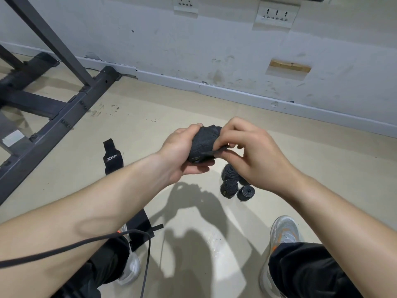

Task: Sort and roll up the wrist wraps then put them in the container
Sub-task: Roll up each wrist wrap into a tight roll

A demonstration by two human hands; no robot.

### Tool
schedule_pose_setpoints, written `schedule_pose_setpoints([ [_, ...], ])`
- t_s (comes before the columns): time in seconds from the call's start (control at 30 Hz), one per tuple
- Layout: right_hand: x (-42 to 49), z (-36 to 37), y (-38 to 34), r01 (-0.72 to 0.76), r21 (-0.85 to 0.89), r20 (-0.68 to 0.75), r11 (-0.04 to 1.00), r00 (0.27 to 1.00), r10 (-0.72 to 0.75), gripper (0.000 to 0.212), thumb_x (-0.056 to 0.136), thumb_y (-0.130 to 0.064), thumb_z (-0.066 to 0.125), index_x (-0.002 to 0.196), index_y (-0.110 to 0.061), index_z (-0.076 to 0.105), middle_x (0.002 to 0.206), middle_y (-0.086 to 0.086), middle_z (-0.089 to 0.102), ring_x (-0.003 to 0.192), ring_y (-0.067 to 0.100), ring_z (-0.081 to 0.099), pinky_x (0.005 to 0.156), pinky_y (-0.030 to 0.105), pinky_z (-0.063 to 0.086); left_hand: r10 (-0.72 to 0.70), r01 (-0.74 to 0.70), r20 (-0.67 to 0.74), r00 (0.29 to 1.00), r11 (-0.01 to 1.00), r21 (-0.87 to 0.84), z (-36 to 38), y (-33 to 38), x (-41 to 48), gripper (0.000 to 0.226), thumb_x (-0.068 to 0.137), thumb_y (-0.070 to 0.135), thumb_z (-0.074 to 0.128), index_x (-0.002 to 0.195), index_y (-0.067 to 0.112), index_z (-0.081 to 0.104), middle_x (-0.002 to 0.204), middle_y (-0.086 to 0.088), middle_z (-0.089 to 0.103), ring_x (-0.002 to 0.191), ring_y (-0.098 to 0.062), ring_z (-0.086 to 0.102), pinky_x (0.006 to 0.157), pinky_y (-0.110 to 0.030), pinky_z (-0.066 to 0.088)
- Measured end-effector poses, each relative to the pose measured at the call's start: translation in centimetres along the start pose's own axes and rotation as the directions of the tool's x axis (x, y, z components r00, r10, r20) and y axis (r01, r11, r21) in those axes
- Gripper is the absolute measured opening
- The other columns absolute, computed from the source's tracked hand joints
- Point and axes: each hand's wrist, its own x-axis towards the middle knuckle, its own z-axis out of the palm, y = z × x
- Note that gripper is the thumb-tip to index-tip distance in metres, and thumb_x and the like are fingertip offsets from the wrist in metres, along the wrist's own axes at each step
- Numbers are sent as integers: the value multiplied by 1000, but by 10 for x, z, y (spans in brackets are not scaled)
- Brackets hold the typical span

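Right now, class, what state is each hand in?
Left hand: holds the rolled wrist wrap.
Right hand: pinches that wrap's loose strap tip.

Bare floor [171, 108] ahead; rolled wraps [231, 183] and metal frame [64, 104] flanking

Wall [214, 39]: pale grey, scuffed. Socket plates [277, 15] high on it; rectangular cut-out [290, 66] beneath them. Grey skirting board [236, 91] along its foot. Floor [150, 117] below: beige, hard-shadowed. Dark bolted metal frame [64, 104] at wall's left end.
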Motion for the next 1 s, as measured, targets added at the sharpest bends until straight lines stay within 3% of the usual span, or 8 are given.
schedule_pose_setpoints([
  [0.1, 0, 2, 3, -126, 101, -59, 987, 989, 132, 11, 88, -10, 75, 89, -20, 71, 92, -7, 53, 83, 10, 54, 74, 11, 37, 50, -50, -10, 999, 999, 8, 11, -9, -4, 32, 99, 49, 59, 117, 23, 56, 89, -5, 76, 70, -30, 75, 69, -41, 65],
  [0.27, -2, 13, 5, -316, 157, -142, 936, 930, 338, 29, 89, -18, 75, 84, -39, 57, 98, -11, 51, 95, 8, 50, 80, 15, 34, 33, -31, 11, 999, 996, -84, 16, -11, -5, 47, 94, 49, 67, 127, 20, 51, 112, -12, 71, 71, -32, 75, 64, -36, 63],
  [0.37, -3, 16, 4, -381, 222, -117, 897, 903, 413, 32, 87, -23, 75, 98, -45, 55, 116, -13, 48, 119, 16, 45, 99, 28, 39, 3, 1, 43, 999, 994, -106, 16, -10, -6, 48, 94, 48, 68, 129, 21, 49, 122, -15, 66, 69, -32, 75, 62, -35, 62],
  [0.47, 0, 13, 4, -467, 386, 46, 795, 871, 489, 45, 84, -36, 70, 126, -44, 56, 134, -13, 48, 129, 14, 49, 110, 38, 44, -26, 31, 59, 998, 995, -90, 14, -11, -4, 48, 94, 48, 68, 130, 24, 47, 124, -16, 66, 67, -32, 74, 59, -34, 61],
  [0.57, 3, 11, 6, -573, 606, 257, 552, 797, 546, 34, 96, -27, 66, 130, -29, 61, 124, -7, 66, 107, 14, 68, 104, 52, 52, -51, 56, 107, 993, 997, -45, 13, -11, -3, 51, 95, 51, 64, 135, 24, 46, 112, -15, 70, 66, -31, 73, 60, -33, 60],
  [0.73, 6, 11, 5, -630, 666, 307, 399, 719, 624, 23, 102, -26, 58, 117, -9, 64, 92, 1, 73, 83, 20, 73, 93, 61, 56, -78, 61, 112, 991, 987, 149, 11, -5, -5, 54, 96, 67, 44, 132, 27, 56, 101, -7, 76, 68, -31, 76, 58, -31, 59],
  [0.87, 7, 12, 3, -628, 721, 328, 294, 683, 653, 27, 103, -28, 59, 112, -3, 63, 88, 7, 72, 84, 24, 72, 85, 49, 62, -41, 14, 76, 996, 946, 325, 12, 2, -10, 67, 90, 82, 32, 110, 31, 70, 96, -2, 79, 80, -31, 78, 75, -40, 64],
  [1.0, 10, 14, 3, -637, 715, 313, 288, 660, 683, 23, 101, -33, 60, 106, -11, 64, 87, 4, 72, 85, 20, 72, 78, 38, 62, 184, -171, -5, 983, 926, 337, 15, -6, -6, 48, 89, 74, 52, 109, 32, 63, 112, 3, 69, 99, -20, 71, 75, -44, 65],
])
